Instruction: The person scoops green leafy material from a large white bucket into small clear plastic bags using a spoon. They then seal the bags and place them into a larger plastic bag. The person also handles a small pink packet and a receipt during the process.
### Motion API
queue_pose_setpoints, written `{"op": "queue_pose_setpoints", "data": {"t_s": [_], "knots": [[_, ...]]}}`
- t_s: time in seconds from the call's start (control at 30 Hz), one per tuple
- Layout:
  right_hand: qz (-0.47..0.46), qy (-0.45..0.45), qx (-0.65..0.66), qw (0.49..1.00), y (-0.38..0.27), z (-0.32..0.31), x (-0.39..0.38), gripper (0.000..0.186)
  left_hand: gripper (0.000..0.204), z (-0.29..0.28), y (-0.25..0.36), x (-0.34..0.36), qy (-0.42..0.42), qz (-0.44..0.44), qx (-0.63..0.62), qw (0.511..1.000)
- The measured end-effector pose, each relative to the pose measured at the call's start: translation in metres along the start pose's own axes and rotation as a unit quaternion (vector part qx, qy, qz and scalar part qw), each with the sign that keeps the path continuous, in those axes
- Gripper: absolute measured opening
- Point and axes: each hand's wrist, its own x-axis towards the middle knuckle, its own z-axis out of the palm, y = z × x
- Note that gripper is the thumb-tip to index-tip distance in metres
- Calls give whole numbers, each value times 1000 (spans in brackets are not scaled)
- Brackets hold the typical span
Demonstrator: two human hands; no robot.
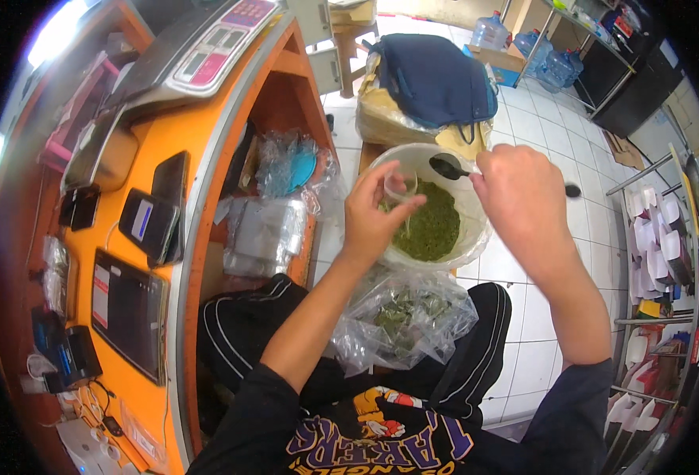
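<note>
My left hand [373,212] grips a small clear plastic cup [401,180] over the white tub [469,237], which holds green powdery or paste-like stuff [432,226]. In my right hand [519,198] is a black spoon [444,165], its bowl above the tub's right part and its handle sticking out past my fist. Between my legs lies a crumpled clear plastic bag [444,317] with green material inside, just below the tub.
An orange counter [132,233] with phones, a tablet and a scale runs along the left. A dark blue bag [432,75] on wrapped bundles stands behind the tub. Water jugs [559,67] and metal racks [666,317] line the back right and right.
</note>
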Motion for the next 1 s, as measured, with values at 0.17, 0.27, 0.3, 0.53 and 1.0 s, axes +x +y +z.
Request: {"op": "queue_pose_setpoints", "data": {"t_s": [0.17,0.27,0.3,0.53,1.0], "knots": [[-115,15,353,928,-4,97,8,39,57,0,23,5,-7,37,28,999],[-12,24,648,761,-46,107,-11,56,59,5,32,6,-18,48,65,997],[43,24,717,695,-61,108,-15,60,60,5,35,4,-21,52,88,995],[-9,-25,722,691,-73,99,-31,32,32,-24,64,-3,-80,69,52,993],[49,163,831,530,-97,58,-73,11,21,-32,111,-57,-61,91,10,994]]}}
